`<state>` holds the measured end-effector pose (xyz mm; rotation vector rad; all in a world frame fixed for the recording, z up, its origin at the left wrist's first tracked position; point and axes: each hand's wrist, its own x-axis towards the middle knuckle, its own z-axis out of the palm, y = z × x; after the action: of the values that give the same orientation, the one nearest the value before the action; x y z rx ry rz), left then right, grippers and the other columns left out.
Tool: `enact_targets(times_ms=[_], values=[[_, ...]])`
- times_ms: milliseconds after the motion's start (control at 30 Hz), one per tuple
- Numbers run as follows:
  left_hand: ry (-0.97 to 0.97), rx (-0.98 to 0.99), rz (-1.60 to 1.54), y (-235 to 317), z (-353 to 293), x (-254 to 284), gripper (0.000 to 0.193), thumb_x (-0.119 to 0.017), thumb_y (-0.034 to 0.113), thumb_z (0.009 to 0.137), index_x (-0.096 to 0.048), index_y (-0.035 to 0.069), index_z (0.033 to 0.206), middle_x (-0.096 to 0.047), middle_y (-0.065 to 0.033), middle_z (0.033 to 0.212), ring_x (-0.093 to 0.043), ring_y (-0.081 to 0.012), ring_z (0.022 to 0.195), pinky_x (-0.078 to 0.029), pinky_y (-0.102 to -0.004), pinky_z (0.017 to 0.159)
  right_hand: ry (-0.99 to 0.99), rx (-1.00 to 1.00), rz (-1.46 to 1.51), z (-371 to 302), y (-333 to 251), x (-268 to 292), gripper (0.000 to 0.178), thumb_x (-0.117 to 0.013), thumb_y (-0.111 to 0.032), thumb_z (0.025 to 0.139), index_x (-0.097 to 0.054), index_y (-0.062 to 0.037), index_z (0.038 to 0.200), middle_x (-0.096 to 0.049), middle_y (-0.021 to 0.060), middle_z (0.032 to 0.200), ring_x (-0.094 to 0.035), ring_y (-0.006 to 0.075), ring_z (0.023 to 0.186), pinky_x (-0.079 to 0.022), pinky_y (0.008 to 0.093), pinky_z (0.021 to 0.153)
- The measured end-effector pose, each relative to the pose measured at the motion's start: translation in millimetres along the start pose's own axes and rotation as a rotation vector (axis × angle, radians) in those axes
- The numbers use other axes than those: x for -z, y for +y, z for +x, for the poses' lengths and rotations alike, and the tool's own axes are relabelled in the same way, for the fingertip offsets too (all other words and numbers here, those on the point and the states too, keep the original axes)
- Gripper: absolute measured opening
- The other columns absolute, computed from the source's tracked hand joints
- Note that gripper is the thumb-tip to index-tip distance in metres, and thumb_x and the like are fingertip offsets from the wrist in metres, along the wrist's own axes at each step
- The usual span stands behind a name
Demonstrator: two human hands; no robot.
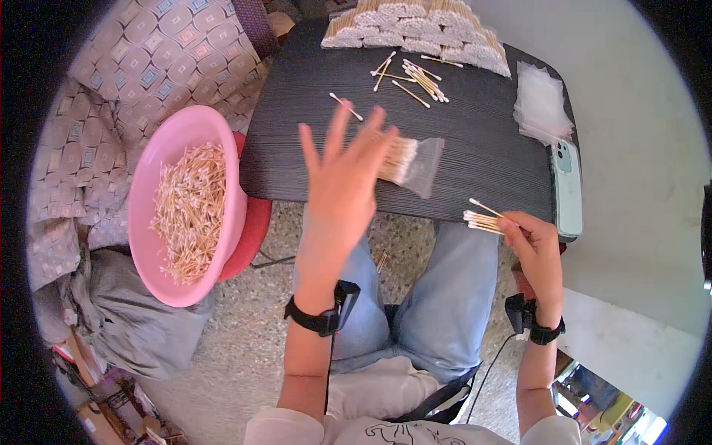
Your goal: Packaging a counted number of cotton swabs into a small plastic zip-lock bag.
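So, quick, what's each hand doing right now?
Left hand: open, spread by the bag.
Right hand: closed, holding some swabs.

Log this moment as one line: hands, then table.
left hand: open, blurred, at bag, contact unclear; right hand: holding swabs; table: loose swabs, packs, clear bags, phone; basin: swabs

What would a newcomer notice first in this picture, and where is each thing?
Probably the pink basin with its many loose swabs, left of the dark table. Next may come the stack of bagged swabs at the table's far edge. The hands also catch the eye: the left hand, blurred and spread, is over a clear bag, and the right hand holds several swabs near the table's near edge.
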<state>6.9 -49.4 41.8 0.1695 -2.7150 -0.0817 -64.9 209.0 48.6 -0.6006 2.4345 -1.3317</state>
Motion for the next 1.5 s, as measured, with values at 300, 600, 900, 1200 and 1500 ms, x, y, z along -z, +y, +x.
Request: enact_targets(times_ms=[300,600,900,1200,1500], values=[[0.26,0.175,-0.316,45.4,-10.0,-18.5,0.03,-0.075,0.021,0.067,-0.058,0.012,0.09,-0.052,-0.0062,0.105,-0.047,-0.0289,0.101,-0.036,-0.0429,0.086,0.073,-0.073,0.1,1.1,-6.4,-30.4,0.018,-0.061,-0.016,0.087,-0.065,0.0018,0.089,-0.053,0.0022,0.059,-0.045,0.0063,0.053,-0.034,0.0221,0.047],[0.325,0.191,-0.381,37.3,-19.6,-37.4,0.022,-0.07,0.005,0.066,-0.057,0.006,0.085,-0.049,-0.0084,0.106,-0.05,-0.0268,0.093,-0.038,-0.0391,0.078,0.102,-0.083,0.163,4.2,-15.6,-45.7,0.019,-0.06,-0.016,0.088,-0.066,0.0015,0.091,-0.053,0.0011,0.059,-0.044,0.0055,0.053,-0.033,0.022,0.047],[0.335,0.101,-0.465,36.4,-18.1,-26.4,0.016,-0.062,0.0,0.073,-0.051,0.003,0.084,-0.054,-0.0131,0.108,-0.052,-0.0331,0.106,-0.04,-0.0433,0.088,0.03,-0.036,0.154,18.1,-28.7,-56.6,0.021,-0.059,-0.018,0.088,-0.065,0.0022,0.089,-0.053,0.0037,0.057,-0.046,0.008,0.052,-0.035,0.0243,0.048],[0.238,0.154,-0.645,39.1,-21.4,-26.7,0.013,-0.052,-0.001,0.084,-0.044,0.001,0.094,-0.054,-0.0197,0.115,-0.05,-0.0397,0.111,-0.039,-0.0457,0.098,-0.049,-0.033,0.176,42.1,-25.3,-65.0,0.024,-0.057,-0.02,0.088,-0.065,0.0032,0.087,-0.053,0.0048,0.056,-0.047,0.0088,0.05,-0.036,0.0257,0.048],[0.182,0.226,-0.719,43.0,-23.8,-24.6,0.012,-0.05,0.0,0.086,-0.041,0.0,0.095,-0.05,-0.0233,0.121,-0.047,-0.0429,0.113,-0.038,-0.0462,0.098,0.014,-0.06,0.322,47.6,-22.4,-92.0,0.022,-0.058,-0.018,0.088,-0.065,0.0028,0.087,-0.054,0.0031,0.056,-0.046,0.0073,0.051,-0.035,0.0249,0.047]])
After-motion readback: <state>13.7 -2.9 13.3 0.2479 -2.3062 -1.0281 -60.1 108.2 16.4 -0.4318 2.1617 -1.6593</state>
